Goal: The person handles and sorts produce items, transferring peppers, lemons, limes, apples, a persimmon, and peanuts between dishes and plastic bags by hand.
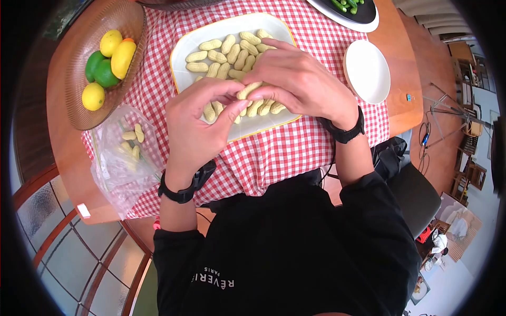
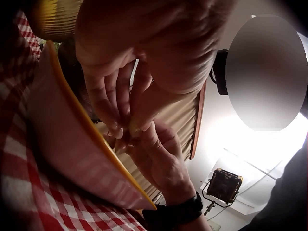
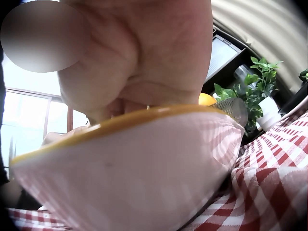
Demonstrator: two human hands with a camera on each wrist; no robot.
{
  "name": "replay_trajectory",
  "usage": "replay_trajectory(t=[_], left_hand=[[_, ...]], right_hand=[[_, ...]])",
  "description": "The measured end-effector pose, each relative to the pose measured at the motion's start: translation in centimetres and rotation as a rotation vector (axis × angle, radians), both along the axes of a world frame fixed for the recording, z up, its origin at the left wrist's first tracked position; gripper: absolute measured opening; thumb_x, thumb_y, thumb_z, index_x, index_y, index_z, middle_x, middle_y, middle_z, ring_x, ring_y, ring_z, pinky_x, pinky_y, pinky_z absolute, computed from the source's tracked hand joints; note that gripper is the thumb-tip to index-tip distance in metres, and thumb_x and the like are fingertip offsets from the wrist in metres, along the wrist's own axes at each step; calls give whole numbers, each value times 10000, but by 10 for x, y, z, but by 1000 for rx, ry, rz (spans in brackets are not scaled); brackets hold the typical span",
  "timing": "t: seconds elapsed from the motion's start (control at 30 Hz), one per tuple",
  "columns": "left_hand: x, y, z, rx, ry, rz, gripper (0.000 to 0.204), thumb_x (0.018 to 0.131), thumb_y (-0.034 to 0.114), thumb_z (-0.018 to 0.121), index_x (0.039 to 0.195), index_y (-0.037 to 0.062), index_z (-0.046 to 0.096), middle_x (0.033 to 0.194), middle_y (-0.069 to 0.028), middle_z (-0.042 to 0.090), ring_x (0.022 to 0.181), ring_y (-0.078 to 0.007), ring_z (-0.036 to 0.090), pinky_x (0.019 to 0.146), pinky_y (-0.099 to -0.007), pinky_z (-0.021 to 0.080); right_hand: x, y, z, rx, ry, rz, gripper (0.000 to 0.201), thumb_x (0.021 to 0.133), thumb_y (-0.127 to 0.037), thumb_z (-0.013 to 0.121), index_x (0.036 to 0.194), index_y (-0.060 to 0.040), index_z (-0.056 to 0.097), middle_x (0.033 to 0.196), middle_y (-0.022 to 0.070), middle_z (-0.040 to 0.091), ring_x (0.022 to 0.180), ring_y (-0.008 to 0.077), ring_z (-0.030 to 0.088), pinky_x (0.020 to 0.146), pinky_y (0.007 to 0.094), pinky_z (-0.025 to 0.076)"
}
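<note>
Pale yellow, slightly curved peanut between fingers

- The black shirt is carrying two lines of white capital lettering on its front, which are appearing upside down in the head view.
- The larger line is reading "RÊVERI", with a circumflex sitting over the first E; whether another letter is following the I is hard to tell.
- The smaller line is reading "PARIS" and, with the lettering turned upright, is sitting under the larger word.
</note>
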State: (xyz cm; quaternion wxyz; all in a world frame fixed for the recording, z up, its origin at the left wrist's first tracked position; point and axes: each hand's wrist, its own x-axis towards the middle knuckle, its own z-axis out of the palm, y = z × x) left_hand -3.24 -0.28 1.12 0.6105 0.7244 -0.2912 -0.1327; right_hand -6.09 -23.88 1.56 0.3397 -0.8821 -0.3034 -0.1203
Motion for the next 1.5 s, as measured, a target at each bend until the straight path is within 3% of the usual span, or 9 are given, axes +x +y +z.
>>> replay_trajectory(t=[0.07,0.3,0.4,0.47,0.57,0.77,1.03,1.27,1.5], left_hand=[[0,-3,3,9,-145,63,223,827,-58,805,1038,-6,756,946,-106,757,814,-163,742,752,-290,578],[11,7,3,212,-376,175,230,829,-36,788,1053,7,758,1011,-112,745,862,-242,740,787,-324,582],[15,15,-1,357,-468,169,309,819,-22,790,1122,14,743,1113,-118,736,1002,-299,719,912,-365,558],[16,19,2,510,-488,79,430,800,36,813,1221,36,722,1341,-158,641,1264,-343,605,1051,-430,500],[9,22,3,600,-560,-8,582,785,79,833,1340,45,660,1457,-181,550,1396,-389,480,1141,-464,425],[6,18,1,621,-526,-88,666,763,73,843,1398,76,643,1522,-143,533,1431,-379,465,1179,-471,401],[9,16,0,507,-498,-95,448,786,-19,783,1227,30,720,1333,-152,653,1275,-362,595,1068,-438,489],[10,15,2,386,-416,-34,294,838,-41,757,1128,12,750,1130,-141,746,1033,-322,724,886,-380,570],[10,12,4,351,-415,53,243,861,-35,758,1098,21,764,1080,-146,765,976,-295,749,859,-370,577]], right_hand=[[-2,2,5,11,-5,7,216,934,-249,737,1052,-68,749,911,124,737,886,342,696,1012,496,517],[-2,-5,11,-76,13,-154,257,858,-99,777,1104,-33,739,982,148,719,932,354,695,944,474,557],[1,-6,6,-66,-106,-161,265,835,-115,792,1072,-11,736,927,163,711,902,364,687,892,449,551],[0,-7,6,-63,-43,-172,335,799,-136,836,1093,-6,741,968,171,715,967,359,692,905,443,554],[-5,-7,7,-58,-14,-142,391,786,-149,854,1140,-28,740,1095,166,714,1091,352,672,983,448,524],[-14,-3,1,-238,117,-115,501,761,-134,874,1236,-83,720,1293,126,672,1245,350,613,1130,488,415],[-7,3,-11,-214,73,-145,423,772,-43,833,1179,-70,722,1344,130,654,1141,353,674,962,450,566],[-7,3,-3,-193,84,-170,283,827,-39,785,1106,-58,744,1285,123,699,995,342,725,841,413,610],[-5,3,2,-140,48,-195,243,861,-54,770,1104,-64,754,1257,109,714,962,337,733,822,399,613]])
